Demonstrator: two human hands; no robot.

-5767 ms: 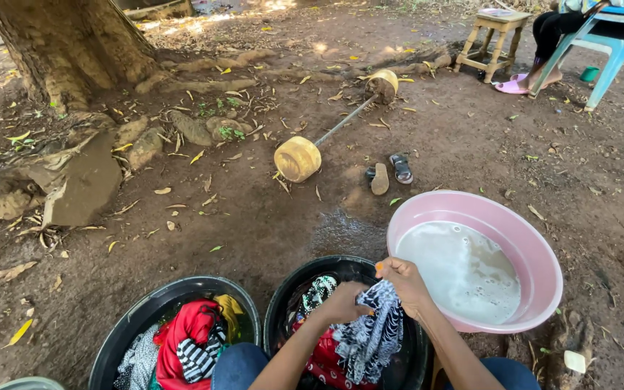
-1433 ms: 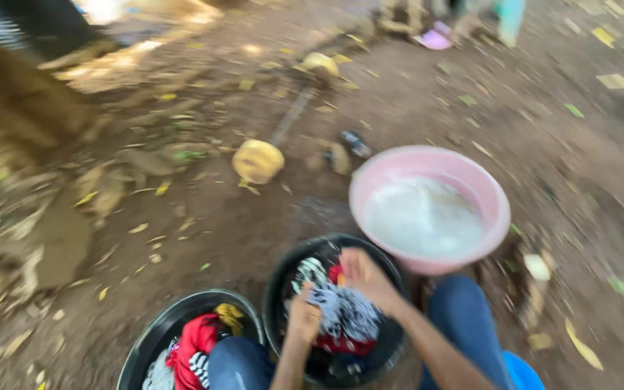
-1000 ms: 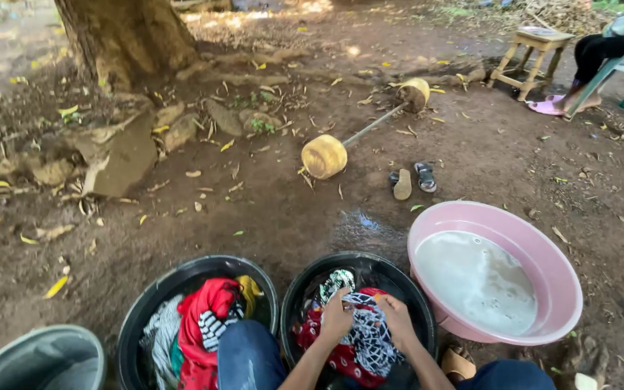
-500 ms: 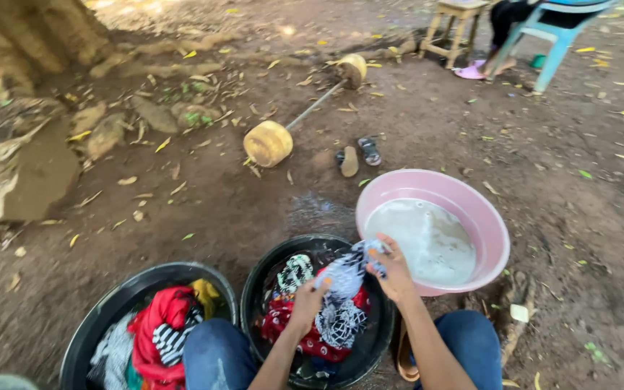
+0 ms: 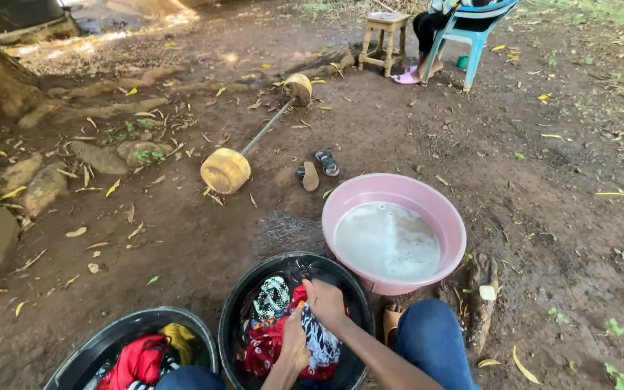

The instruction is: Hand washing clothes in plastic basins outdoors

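While the black-and-white cloth (image 5: 321,345) lies in the middle black basin (image 5: 234,318) on the dirt, right hand (image 5: 324,303) and left hand (image 5: 294,343) are both closed on it, pressing down; red cloth (image 5: 269,345) under it; pink basin (image 5: 341,198) of cloudy water just beside, second black basin (image 5: 102,341) to the left

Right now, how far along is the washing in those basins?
Early, by the look of it. Nothing shows as finished: the pink basin holds only cloudy water, no clothes. In hand: both hands, left hand and right hand, grip the black-and-white patterned cloth inside the middle black basin. Left: the red garment under it, plus the heap in the left black basin.
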